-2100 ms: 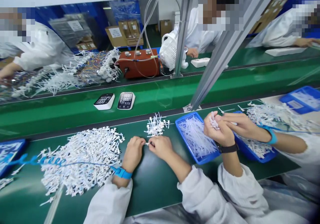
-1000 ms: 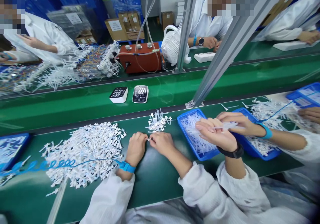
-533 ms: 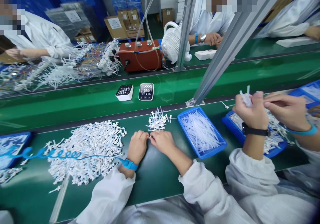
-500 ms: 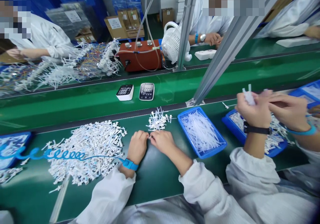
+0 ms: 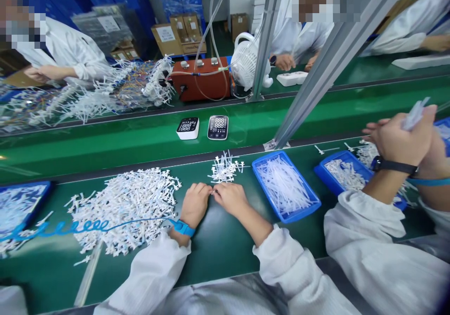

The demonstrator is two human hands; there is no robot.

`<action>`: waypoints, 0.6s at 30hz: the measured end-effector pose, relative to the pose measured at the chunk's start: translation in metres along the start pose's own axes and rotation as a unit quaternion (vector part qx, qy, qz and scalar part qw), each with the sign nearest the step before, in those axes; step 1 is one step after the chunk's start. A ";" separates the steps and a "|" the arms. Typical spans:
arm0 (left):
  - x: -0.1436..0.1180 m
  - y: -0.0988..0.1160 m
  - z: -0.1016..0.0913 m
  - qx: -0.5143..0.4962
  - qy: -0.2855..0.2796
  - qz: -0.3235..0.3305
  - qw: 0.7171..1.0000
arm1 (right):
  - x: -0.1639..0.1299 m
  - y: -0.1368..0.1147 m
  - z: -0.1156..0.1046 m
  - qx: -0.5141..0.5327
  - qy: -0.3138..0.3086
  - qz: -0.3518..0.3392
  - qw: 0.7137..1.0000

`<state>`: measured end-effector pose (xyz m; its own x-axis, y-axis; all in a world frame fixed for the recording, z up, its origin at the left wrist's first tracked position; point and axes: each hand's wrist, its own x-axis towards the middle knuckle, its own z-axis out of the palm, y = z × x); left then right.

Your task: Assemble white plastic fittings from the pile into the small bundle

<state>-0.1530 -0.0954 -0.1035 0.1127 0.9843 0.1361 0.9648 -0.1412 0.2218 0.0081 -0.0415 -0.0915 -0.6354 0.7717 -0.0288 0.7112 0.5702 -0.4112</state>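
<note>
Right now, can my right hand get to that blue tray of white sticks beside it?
Probably yes. The right hand lies just left of the blue tray, with only bare green table between. The co-worker's hands are raised farther right, off the tray.

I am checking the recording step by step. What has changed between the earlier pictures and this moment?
The co-worker's hands rose from above the blue plastic tray of thin white sticks up and to the right, still holding white pieces. The two small white display devices moved right along the green conveyor belt. The person's left hand and right hand stayed pinched together on a small white plastic piece.
</note>
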 end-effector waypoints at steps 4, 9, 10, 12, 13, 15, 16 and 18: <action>-0.004 0.001 -0.001 -0.018 0.027 -0.041 0.999 | 0.000 0.001 0.003 0.011 0.021 0.004 1.000; -0.004 0.003 -0.002 -0.027 0.016 -0.053 0.998 | 0.000 0.001 0.005 0.032 0.062 0.037 0.997; -0.004 0.003 -0.002 -0.025 0.014 -0.053 0.998 | 0.000 0.002 0.005 0.039 0.064 0.036 0.997; -0.004 0.003 -0.001 -0.022 0.010 -0.048 0.999 | 0.000 0.002 0.004 0.045 0.064 0.029 0.996; -0.004 0.003 0.000 -0.021 0.009 -0.045 0.999 | -0.001 0.002 0.003 0.043 0.068 0.030 0.996; -0.003 0.001 0.002 -0.019 0.010 -0.038 0.999 | -0.001 0.002 0.002 0.037 0.077 0.033 0.996; -0.003 0.000 0.003 -0.018 0.012 -0.035 0.999 | -0.002 0.002 0.001 0.035 0.078 0.031 0.996; -0.003 -0.002 0.005 -0.019 0.014 -0.027 0.999 | -0.002 0.001 0.000 0.031 0.072 0.022 0.997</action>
<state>-0.1539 -0.0974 -0.1095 0.0535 0.9871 0.1508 0.9597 -0.0925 0.2655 0.0103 -0.0428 -0.0917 -0.5519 0.8300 0.0811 0.7143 0.5207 -0.4676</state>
